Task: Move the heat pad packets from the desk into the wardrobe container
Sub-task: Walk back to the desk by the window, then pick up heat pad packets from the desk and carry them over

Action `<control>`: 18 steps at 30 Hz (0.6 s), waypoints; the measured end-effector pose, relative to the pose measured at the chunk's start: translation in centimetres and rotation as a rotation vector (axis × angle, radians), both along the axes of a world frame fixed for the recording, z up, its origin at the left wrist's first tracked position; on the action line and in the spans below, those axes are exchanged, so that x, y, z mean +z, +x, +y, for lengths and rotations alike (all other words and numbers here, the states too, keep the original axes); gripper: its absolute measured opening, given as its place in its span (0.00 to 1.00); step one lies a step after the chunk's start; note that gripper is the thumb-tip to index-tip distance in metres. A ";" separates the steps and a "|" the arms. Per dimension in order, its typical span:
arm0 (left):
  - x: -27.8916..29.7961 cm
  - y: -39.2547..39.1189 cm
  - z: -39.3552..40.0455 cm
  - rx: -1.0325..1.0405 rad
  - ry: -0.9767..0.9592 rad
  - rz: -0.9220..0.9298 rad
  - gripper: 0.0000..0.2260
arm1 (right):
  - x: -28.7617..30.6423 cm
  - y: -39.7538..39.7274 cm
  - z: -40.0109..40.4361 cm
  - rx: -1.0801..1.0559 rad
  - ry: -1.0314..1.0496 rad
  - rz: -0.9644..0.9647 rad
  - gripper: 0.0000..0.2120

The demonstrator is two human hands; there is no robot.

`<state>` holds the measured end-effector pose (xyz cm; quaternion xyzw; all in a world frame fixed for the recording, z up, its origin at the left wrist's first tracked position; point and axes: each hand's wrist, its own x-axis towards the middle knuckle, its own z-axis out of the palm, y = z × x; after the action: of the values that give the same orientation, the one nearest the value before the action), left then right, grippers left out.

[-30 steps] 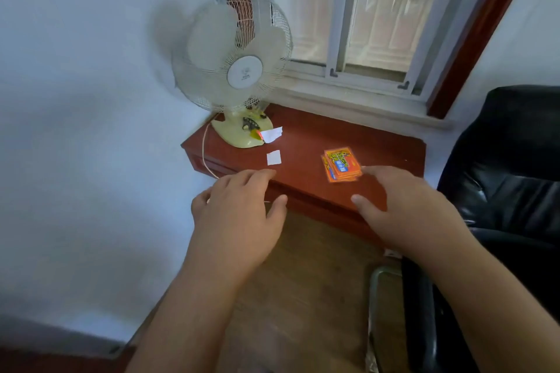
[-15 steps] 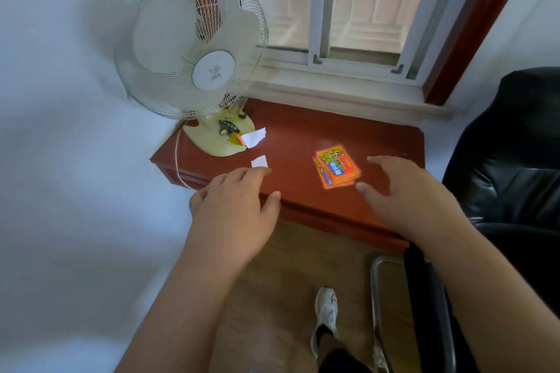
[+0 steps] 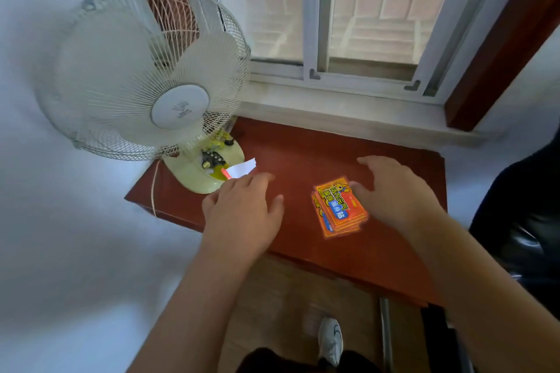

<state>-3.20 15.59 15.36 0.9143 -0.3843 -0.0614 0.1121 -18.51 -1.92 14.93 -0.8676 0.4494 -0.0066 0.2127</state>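
Note:
A small stack of orange heat pad packets (image 3: 339, 208) with blue labels lies on the red-brown desk (image 3: 306, 148), right of its middle. My right hand (image 3: 394, 191) hovers over the desk just right of the stack, fingers spread, its thumb touching or nearly touching the stack's right edge. Palm down, my left hand (image 3: 242, 215) floats above the desk left of the stack, fingers apart and holding nothing. No wardrobe or container is in view.
A white table fan (image 3: 145, 76) stands on the desk's left end with a white paper slip (image 3: 241, 168) on its base. A window runs behind the desk. A black chair (image 3: 521, 221) is at the right. My shoe (image 3: 331, 339) shows on the wooden floor below.
I have stepped closer to the desk. Both hands moved forward over the desktop, and my right hand closed in on the right edge of the packet stack.

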 end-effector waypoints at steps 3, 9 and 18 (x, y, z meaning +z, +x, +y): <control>-1.9 1.3 -2.2 -0.006 0.022 0.024 0.19 | -1.7 1.5 -2.1 0.005 0.021 0.027 0.28; -6.3 5.5 -6.2 -0.054 0.065 0.073 0.19 | -6.8 3.8 -5.0 -0.013 0.126 0.111 0.26; -16.0 8.5 -10.6 -0.178 0.178 0.181 0.23 | -16.9 4.4 -7.3 -0.104 0.299 0.241 0.26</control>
<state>5.25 5.01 -0.62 0.8736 -0.4453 -0.1872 0.0589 -14.14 -9.19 -1.96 -0.7965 0.5119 0.1530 0.2831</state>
